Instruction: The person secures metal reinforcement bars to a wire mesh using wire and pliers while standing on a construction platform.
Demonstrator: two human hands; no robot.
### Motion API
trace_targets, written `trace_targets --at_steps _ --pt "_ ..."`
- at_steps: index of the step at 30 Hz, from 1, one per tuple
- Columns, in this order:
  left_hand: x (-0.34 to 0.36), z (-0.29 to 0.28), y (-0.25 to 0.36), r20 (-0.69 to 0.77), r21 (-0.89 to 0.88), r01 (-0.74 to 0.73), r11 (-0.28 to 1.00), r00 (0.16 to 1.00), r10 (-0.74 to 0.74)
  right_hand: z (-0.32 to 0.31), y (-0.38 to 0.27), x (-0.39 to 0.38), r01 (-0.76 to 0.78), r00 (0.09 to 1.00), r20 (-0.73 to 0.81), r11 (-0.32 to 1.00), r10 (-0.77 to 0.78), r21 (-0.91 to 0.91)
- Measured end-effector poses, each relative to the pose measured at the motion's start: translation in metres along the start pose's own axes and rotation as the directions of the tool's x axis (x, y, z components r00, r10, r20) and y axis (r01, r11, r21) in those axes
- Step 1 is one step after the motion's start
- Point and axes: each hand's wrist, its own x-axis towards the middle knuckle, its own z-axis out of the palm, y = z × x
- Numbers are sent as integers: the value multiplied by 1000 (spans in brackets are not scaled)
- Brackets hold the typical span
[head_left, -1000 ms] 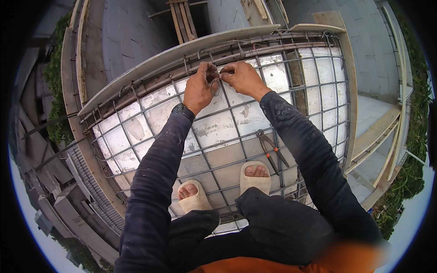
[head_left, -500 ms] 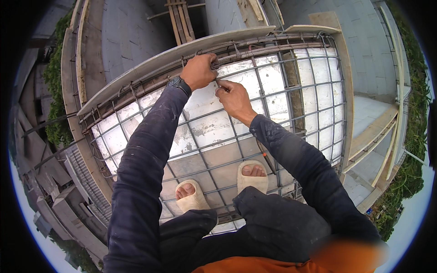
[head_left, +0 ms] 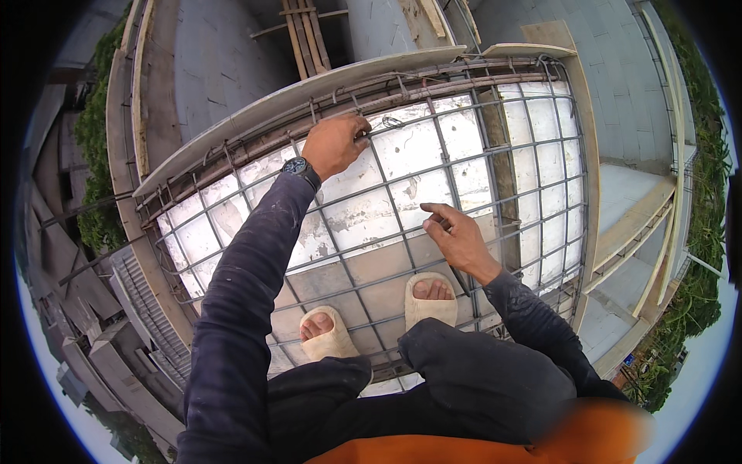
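Note:
The rebar mesh spreads over white boards under me. My left hand, with a watch at its wrist, is at a bar crossing near the far edge. Its fingers are curled together at the bar; anything pinched in them is too small to make out. A small loop of dark wire lies just right of that hand. My right hand hovers over the mesh nearer my feet, index finger stretched out and the other fingers loosely bent, with nothing visible in it.
My sandalled feet stand on the mesh. A raised board edge runs along the far side, with thicker rusty bars beside it. Beyond lie lower grey surfaces and bamboo poles. Wooden formwork borders the right.
My right hand has drawn back from beside the left hand toward my right foot, covering an orange-marked thin tool. The wire loop now shows apart from the left hand, which has shifted slightly nearer.

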Motion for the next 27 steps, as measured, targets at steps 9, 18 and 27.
trace_targets --at_steps 9,18,27 --pt "13 7 -10 53 186 -296 937 955 292 31 91 -112 -1 908 -368 877 -200 -481" --pt "-7 18 -10 -119 -148 2 989 993 -20 21 86 -97 -143 970 -236 909 51 -391" --pt "-30 67 -17 -380 -280 38 959 913 -147 -10 31 -103 -293 956 121 905 268 308"
